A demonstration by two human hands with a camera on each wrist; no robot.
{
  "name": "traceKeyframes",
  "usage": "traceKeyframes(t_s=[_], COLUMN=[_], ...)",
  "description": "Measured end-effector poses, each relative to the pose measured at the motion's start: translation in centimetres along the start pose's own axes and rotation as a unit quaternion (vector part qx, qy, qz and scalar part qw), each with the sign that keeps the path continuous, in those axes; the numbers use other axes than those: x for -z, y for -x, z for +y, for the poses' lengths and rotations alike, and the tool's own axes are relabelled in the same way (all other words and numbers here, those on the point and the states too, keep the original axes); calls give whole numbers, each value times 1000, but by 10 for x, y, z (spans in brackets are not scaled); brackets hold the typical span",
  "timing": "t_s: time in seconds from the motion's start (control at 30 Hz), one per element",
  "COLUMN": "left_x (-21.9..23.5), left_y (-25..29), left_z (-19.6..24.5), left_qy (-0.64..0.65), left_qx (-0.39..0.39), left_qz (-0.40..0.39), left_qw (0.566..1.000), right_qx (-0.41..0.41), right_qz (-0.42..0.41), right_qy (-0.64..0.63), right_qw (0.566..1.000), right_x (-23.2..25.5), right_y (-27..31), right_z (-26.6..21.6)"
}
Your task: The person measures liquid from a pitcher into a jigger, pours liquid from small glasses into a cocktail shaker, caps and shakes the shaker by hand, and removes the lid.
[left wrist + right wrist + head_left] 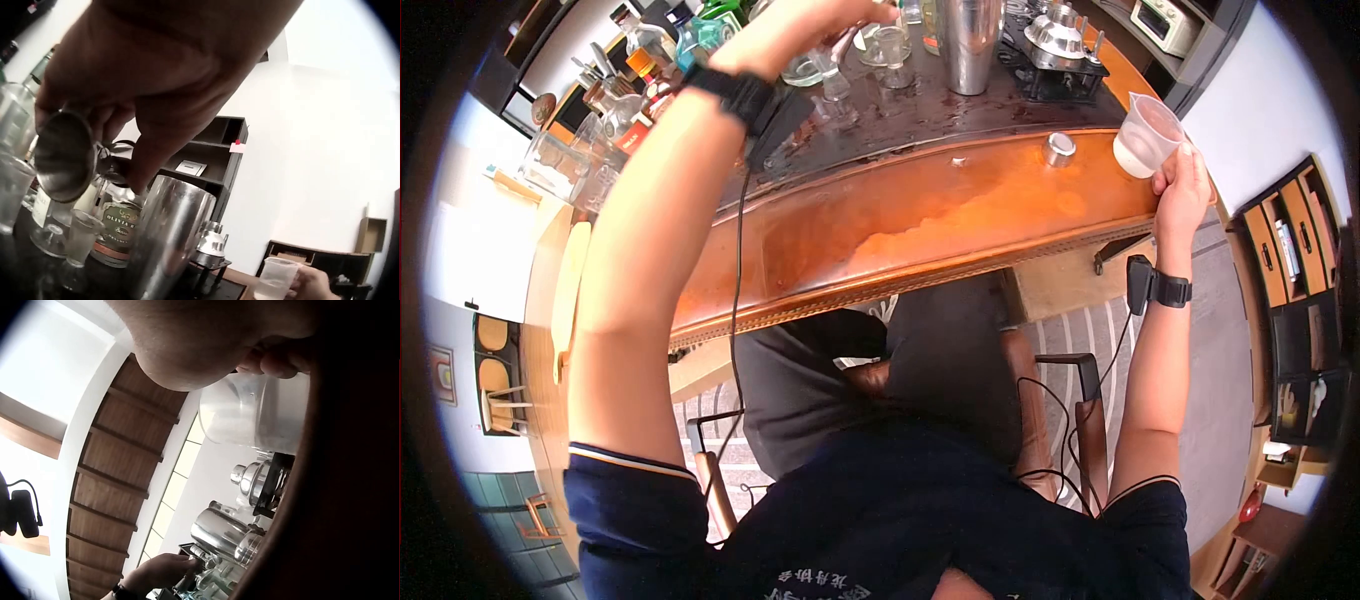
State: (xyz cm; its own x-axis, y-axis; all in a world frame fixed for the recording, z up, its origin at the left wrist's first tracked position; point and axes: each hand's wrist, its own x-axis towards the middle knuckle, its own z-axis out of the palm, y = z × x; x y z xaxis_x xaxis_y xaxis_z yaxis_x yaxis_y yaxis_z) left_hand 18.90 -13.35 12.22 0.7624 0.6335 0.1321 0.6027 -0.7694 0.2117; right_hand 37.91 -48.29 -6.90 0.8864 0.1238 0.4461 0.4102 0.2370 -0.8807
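Note:
The left hand (pixel 815 25) is raised over the glassware at the back of the bar mat; in the left wrist view its fingers pinch a metal jigger (pixel 65 157), tilted with a cup mouth showing. Just right of it stands a steel shaker tin (pixel 972 50), upright. Small stemmed glasses (pixel 82 236) stand below the jigger. At the right end of the table, the right hand (pixel 1185 180) grips a clear plastic measuring cup (pixel 1148 138), which holds some cloudy liquid (pixel 272 289). A small metal cap (pixel 1059 149) lies left of the cup.
Bottles (pixel 645 40) and empty glasses (pixel 555 160) crowd the back left. A metal strainer-like piece (pixel 1055 40) sits on a black stand (pixel 1065 80) at the back right. The brown leather table edge (pixel 880 240) has wet patches. A cable hangs from the left wrist.

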Motion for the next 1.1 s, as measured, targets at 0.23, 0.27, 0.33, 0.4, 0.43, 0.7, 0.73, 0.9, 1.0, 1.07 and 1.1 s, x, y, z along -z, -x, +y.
traceKeyframes(t_s=[0.23,0.27,0.33,0.4,0.43,0.7,0.73,0.9,1.0,1.07,1.1], left_x=[-47,-53,-56,-50,-46,-38,-38,-44,-55,-56,-59], left_y=[41,44,53,64,68,85,84,68,50,48,46], left_z=[-98,-111,-135,-153,-162,-218,-227,-259,-294,-302,-305], left_qy=[474,479,511,515,516,480,484,410,420,412,409], left_qx=[-55,-55,-12,19,48,87,91,134,129,117,115], left_qz=[-72,-72,-53,-45,-40,58,47,118,132,130,137], left_qw=[876,873,858,856,854,871,869,895,889,894,895], right_qx=[-51,-62,-69,-94,-93,-103,-111,-133,-154,-153,-154], right_qz=[-13,-15,-6,22,16,6,13,31,-1,11,15], right_qy=[-46,-61,-46,-18,-20,92,81,90,121,124,123], right_qw=[998,996,997,995,995,990,990,986,981,980,980], right_x=[-1,2,1,0,1,12,8,6,16,16,15], right_y=[-4,-5,-5,-7,-7,-10,-8,-1,-7,-7,-6], right_z=[-13,-14,-18,-20,-20,-21,-25,-37,-31,-31,-31])
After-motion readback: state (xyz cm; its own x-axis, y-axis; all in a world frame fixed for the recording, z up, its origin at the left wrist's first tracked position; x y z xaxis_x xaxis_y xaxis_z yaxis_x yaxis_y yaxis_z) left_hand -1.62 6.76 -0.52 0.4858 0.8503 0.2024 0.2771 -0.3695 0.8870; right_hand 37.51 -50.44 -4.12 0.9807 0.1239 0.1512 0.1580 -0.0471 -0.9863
